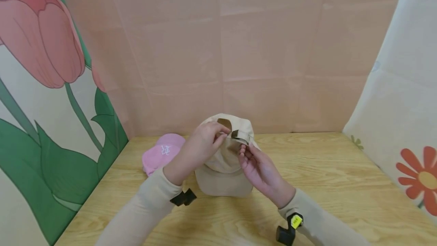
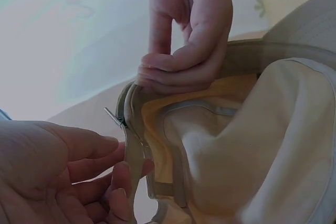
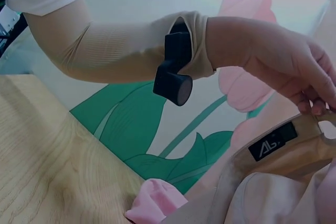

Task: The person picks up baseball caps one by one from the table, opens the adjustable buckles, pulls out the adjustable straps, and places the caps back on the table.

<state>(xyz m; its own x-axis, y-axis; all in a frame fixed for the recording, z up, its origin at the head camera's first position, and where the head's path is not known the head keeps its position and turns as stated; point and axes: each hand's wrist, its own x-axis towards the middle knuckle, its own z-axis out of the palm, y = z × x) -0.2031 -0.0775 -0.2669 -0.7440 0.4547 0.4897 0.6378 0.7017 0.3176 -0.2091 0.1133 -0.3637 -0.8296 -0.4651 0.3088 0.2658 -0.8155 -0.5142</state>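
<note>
A beige baseball cap (image 1: 223, 183) is held up over the table, its brim low and its back opening facing me. In the head view, my left hand (image 1: 199, 145) is on the left of the opening, and in the left wrist view its fingers pinch the cap's thin adjusting strap (image 2: 134, 156). A metal buckle (image 2: 114, 117) sits on the strap just above those fingers. My right hand (image 1: 261, 166) holds the cap's edge right of the opening, beside the buckle. The inside of the cap shows in both wrist views, with a black label (image 3: 272, 141) on its band.
A pink cap (image 1: 164, 154) with white embroidery lies on the wooden table (image 1: 317, 185), left of the beige one. A plain pinkish cloth (image 1: 259, 56) hangs behind. Flower-printed sheets stand on the left (image 1: 54, 139) and right (image 1: 392, 124).
</note>
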